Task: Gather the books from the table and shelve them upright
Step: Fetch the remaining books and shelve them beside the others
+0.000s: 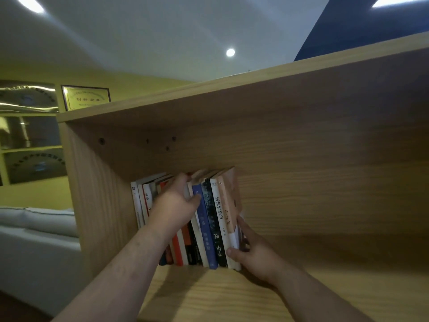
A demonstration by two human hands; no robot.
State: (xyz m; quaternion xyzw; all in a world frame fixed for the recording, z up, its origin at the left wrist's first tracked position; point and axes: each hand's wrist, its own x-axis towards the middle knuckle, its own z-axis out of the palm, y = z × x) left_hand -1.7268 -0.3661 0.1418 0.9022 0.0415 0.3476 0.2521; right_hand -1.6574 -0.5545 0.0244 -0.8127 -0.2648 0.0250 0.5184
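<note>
Both forearms (120,270) stretch up from the lower edge to the books (218,212); these stand upright in one row at the left end of the shelf (209,296), spines outward. The left hand (174,205) hooks its fingers over the tops mid-row, thumb against a blue spine (205,231); the right hand (255,254) clasps the end book (226,205) low down, thumb on its spine, fingers along the outer cover. They look like paperbacks: light singly, hefty together, stiff along the spine, probably slick-covered; best squeezed from both ends, lest they topple rightward. Beyond the bookcase hang a plaque (86,97) and, lower, a pale sofa (34,219).
</note>
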